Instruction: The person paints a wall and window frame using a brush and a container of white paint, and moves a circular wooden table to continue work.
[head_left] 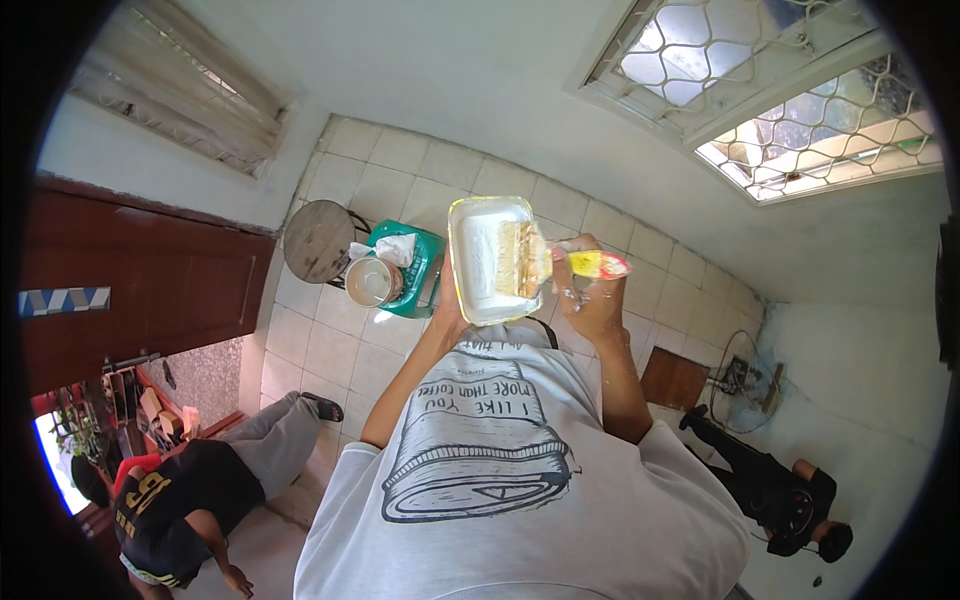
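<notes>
I see the left grip (449,302) holding a white, boxy tray (478,258). Over the tray's right side, the right grip (592,298) holds a wide, tan-haired brush (525,262) with a yellow-and-red handle.

The setting is presenting as a home, a room or an enclosed porch; the exact type is not showing. Pale square tiles (397,152) are covering the floor (343,347), and light walls (440,75) are enclosing it. Wavy metal grilles (872,108) are spanning the windows (665,70). A brown door (160,265) is standing at the left. A round-topped stool (318,241) and a green plastic stool (427,262) are furnishing the area.
</notes>
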